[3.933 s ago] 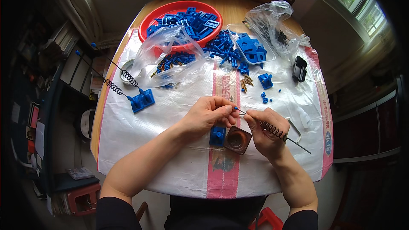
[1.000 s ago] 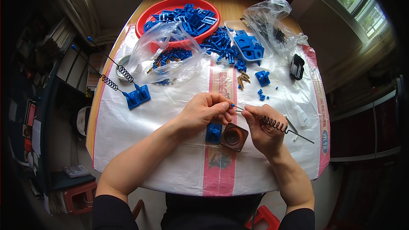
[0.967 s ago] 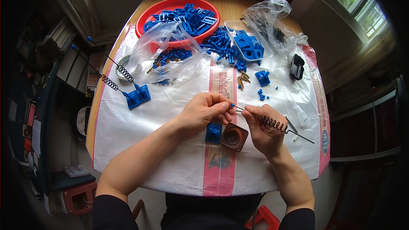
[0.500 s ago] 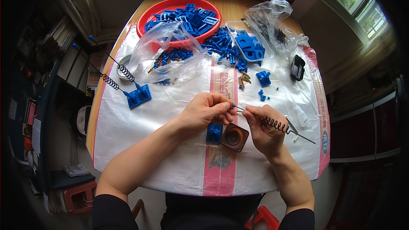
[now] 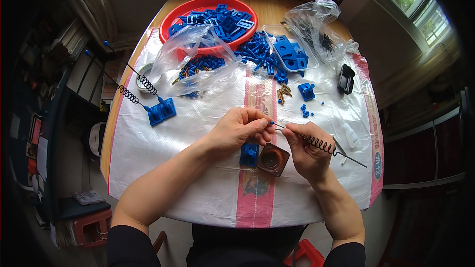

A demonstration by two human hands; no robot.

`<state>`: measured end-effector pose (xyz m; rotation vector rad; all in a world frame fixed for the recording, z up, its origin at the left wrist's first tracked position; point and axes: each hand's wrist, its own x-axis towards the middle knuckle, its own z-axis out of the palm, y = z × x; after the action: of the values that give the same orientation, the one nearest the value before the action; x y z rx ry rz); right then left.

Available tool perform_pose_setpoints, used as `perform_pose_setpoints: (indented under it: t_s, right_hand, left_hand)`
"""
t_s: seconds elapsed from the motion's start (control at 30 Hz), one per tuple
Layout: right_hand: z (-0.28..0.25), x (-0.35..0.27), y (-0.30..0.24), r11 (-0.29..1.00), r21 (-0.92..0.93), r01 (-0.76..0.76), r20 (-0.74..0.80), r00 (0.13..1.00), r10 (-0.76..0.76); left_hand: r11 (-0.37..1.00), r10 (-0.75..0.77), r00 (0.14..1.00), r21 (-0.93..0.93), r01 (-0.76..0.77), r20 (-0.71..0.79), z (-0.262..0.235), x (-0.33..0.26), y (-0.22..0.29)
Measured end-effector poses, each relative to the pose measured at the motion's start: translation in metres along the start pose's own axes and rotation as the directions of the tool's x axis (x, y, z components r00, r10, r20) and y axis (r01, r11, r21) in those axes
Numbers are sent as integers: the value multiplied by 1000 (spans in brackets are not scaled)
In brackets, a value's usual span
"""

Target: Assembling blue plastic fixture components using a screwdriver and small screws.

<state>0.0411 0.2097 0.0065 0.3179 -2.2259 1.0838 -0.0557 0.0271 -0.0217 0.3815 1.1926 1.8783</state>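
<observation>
Spring wire sits pinched in the right hand over the table; the left hand pinches a small blue cap at its tip. Capping seems underway; next calls for pressing it straight on.

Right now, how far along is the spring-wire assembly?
Done: one blue base with two spring wires stands finished at left. In hand: the right hand holds a spring wire while the left hand pinches a small blue bead at its tip. Left: a bare blue base waits below the hands, and loose blue parts fill the red bowl.
</observation>
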Motion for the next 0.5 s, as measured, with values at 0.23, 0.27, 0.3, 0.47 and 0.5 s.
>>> perform_pose_setpoints:
  t_s: [0.23,0.27,0.3,0.47,0.5]
  right_hand:
    - [0,1,-2,1000,-7,-1,7,1000,1]
    - [-1,1,-1,1000,-9,-5,9,1000,5]
    - [-1,0,-1,1000,-11,-9,11,1000,9]
    - [-1,1,-1,1000,-6,-2,9,1000,3]
    - [-1,1,-1,1000,-6,0,9,1000,0]
  left_hand:
    - [1000,-5,1000,2,5,-5,1,-1,1]
    - [1000,-4,1000,4,4,-3,1,-1,1]
    - [1000,-4,1000,6,4,-4,1,0,2]
    - [1000,-9,1000,4,9,-11,2,-1,2]
    - [1000,-12,1000,3,12,-13,2,-1,1]
